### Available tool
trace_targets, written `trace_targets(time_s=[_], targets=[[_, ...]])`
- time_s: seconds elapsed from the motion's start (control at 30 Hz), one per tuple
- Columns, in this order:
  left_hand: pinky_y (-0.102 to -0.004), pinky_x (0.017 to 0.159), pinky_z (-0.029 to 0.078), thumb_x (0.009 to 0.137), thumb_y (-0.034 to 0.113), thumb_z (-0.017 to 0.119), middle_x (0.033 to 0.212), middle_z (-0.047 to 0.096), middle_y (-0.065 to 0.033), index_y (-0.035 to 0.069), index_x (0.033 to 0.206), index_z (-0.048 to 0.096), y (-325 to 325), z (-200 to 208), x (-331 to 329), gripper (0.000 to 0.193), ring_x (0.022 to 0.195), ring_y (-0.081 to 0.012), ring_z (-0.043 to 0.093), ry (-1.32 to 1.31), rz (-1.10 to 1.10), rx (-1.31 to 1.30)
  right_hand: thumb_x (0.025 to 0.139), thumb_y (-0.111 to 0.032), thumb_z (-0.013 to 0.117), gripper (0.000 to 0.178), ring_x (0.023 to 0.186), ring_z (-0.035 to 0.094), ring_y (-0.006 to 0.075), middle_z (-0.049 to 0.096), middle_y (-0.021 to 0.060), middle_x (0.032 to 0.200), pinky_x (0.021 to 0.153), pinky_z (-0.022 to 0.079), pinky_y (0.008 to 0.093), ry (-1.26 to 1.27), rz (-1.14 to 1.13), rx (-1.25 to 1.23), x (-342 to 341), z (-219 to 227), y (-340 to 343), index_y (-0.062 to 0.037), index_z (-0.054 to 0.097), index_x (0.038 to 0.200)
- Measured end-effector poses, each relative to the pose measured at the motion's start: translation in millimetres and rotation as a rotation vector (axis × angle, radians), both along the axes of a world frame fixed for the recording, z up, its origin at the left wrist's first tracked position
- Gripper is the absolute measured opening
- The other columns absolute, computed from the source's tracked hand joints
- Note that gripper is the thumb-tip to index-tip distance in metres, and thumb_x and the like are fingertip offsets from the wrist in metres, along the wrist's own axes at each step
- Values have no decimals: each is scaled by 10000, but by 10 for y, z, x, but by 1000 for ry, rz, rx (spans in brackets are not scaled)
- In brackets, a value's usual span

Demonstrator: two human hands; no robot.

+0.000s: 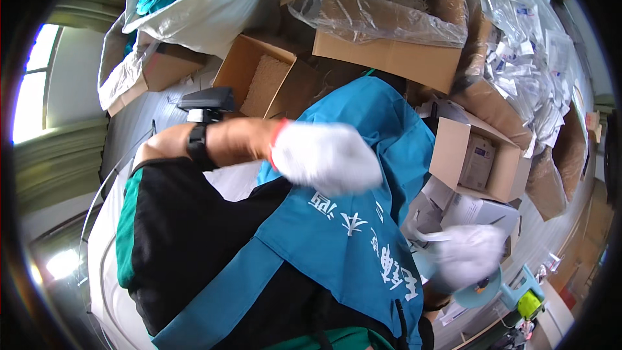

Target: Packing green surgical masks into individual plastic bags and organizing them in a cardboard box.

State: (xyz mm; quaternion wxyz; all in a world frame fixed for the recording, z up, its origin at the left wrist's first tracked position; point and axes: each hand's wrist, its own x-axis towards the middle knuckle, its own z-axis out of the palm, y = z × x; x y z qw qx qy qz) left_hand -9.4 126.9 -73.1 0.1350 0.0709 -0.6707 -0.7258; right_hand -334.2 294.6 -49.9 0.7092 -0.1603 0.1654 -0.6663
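My left hand (327, 157), in a white glove with a red cuff, is over the blue apron (363, 233) on my lap. Motion smears its fingers, and I see nothing clearly held. My right hand (472, 256), also white-gloved and blurred, hovers at the lower right, beside a flat white box (476, 212). Just left of this glove shows a pale strip (431, 236); whether the fingers grip it is unclear. Partly hidden below the right glove is a light blue round thing (481, 293).
An open carton (447, 149) holds a white packet (478, 163). Ahead are a plastic-lined carton (382, 52), a smaller carton (234, 68) and a white sack (207, 16) of teal pieces. Clear packets (528, 71) heap at right. A black device (206, 98) stands beyond my left forearm.
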Motion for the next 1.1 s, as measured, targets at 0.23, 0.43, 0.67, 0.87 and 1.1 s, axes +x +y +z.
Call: trace_targets(time_s=[0.23, 0.43, 0.67, 0.87, 1.1], targets=[[-222, 480, 351, 896, 200, 561, 720, 493, 4, 31, 1028, 605, -391, -741, 1153, 219, 588, -68, 474, -733, 834, 521, 965, -139, 414, 230, 390, 247, 62, 314, -34, 506, 414, 277, 218, 160, -469, -36, -1057, -162, -23, -126, 484, 747], [-345, 889, 500, 859, 246, 639, 1195, 620, -154, 55, 1346, 448, -445, -1542, 1640, 556, 978, -278, 640, -1387, 1138, -13, 1009, -242, 407, 323, 485, 370, 133, 437, 11, 641, 502, 452, 308, -93, 22, 282, -222, -997, -606, -117, 467, 717], [-416, 984, 435, 756, 252, 724, 1143, 644, -119, 95, 1087, 658, -227, -598, -52, 372, 1169, -327, 551, -372, 872, -779, 1025, -271, 396, 272, 1152, 532, 273, 580, 135, 1196, 984, 437, 378, 121, 264, 288, 1122, -976, -1343, -70, 574, 982], [-449, 923, 442, 790, 140, 646, 1082, 638, -135, 81, 1031, 650, -186, -1001, -801, 249, 1107, -352, 566, -105, 777, -850, 1022, -314, 415, 247, 1062, 531, 187, 565, 60, 1087, 993, 412, 335, -244, 76, 274, 1153, -1034, -1283, -94, 525, 1014], [-262, 696, 472, 860, -39, 530, 778, 598, -85, 27, 827, 577, -488, -1017, -946, 87, 731, -172, 585, -231, 798, -191, 997, -283, 489, 374, 1199, 536, 269, 524, 149, 1291, 931, 501, 352, 250, -11, 501, 800, -1018, -665, -9, 475, 1251]])
